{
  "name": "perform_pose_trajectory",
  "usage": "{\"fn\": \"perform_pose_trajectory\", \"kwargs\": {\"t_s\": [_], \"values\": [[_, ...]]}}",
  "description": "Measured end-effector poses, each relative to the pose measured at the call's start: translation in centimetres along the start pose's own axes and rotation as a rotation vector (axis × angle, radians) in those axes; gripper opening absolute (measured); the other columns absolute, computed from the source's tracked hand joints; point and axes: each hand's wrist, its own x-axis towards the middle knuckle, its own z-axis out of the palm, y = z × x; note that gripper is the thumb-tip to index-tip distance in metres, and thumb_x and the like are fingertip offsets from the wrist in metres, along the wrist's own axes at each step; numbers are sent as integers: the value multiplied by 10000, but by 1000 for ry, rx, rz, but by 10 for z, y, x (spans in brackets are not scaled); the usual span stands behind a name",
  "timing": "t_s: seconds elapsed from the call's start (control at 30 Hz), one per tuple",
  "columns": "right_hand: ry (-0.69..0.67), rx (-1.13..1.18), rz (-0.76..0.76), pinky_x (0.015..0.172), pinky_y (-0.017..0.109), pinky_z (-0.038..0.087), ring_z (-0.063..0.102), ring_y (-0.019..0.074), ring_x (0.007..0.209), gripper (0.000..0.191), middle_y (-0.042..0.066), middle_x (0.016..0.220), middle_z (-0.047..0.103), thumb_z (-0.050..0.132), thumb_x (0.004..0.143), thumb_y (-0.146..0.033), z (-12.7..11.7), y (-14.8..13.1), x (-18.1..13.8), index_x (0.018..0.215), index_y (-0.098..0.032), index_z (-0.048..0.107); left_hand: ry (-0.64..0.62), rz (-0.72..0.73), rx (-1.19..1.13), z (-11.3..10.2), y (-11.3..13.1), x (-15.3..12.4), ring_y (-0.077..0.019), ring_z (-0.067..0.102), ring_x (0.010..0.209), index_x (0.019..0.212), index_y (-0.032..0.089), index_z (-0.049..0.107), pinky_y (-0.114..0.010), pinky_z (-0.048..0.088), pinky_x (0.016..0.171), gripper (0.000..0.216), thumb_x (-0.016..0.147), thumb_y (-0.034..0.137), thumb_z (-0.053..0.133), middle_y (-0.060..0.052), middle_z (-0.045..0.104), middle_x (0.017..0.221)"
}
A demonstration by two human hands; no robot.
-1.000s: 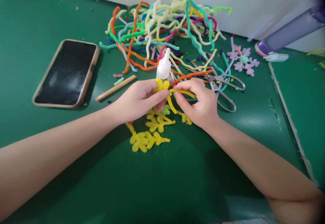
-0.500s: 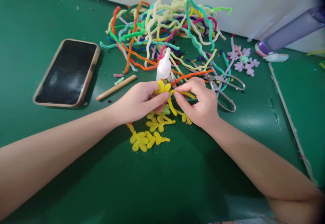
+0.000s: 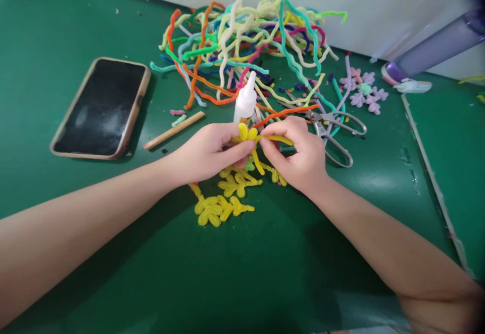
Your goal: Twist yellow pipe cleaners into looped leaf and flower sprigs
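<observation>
Between my two hands is a yellow pipe cleaner (image 3: 247, 133) bent into petal-like loops, with two loose ends sticking out to the right and downward. My left hand (image 3: 212, 152) pinches the looped part between thumb and fingers. With thumb and forefinger, my right hand (image 3: 297, 149) grips it close to where the loose ends begin. Finished-looking yellow pipe-cleaner leaf shapes (image 3: 208, 209) lie on the table just below my hands. Right behind the held piece stands a white glue bottle (image 3: 246, 102) with a pointed nozzle, its lower part hidden.
A tangled heap of coloured pipe cleaners (image 3: 246, 36) lies at the back. Scissors (image 3: 326, 122) rest right of my right hand. A phone (image 3: 100, 109) and a wooden stick (image 3: 174, 131) are at left. A pastel pipe-cleaner flower (image 3: 364, 89) and a purple bottle (image 3: 435, 46) are at right.
Almost nothing differs. Both hands keep their hold on the yellow pipe cleaner, whose right-hand end now shows a little straighter; the whole view has shifted very slightly.
</observation>
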Motion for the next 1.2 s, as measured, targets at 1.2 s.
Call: {"fn": "perform_pose_trajectory", "kwargs": {"t_s": [1.2], "values": [[30, 29, 40, 590, 228, 460, 560, 98, 597, 175, -42, 604, 566, 653, 820, -252, 1, 3, 1, 687, -192, 555, 52, -23, -3, 2, -2, 0, -130, 571, 563, 813, 156, 579, -240, 463, 532, 200, 901, 310, 486, -8, 620, 632]]}}
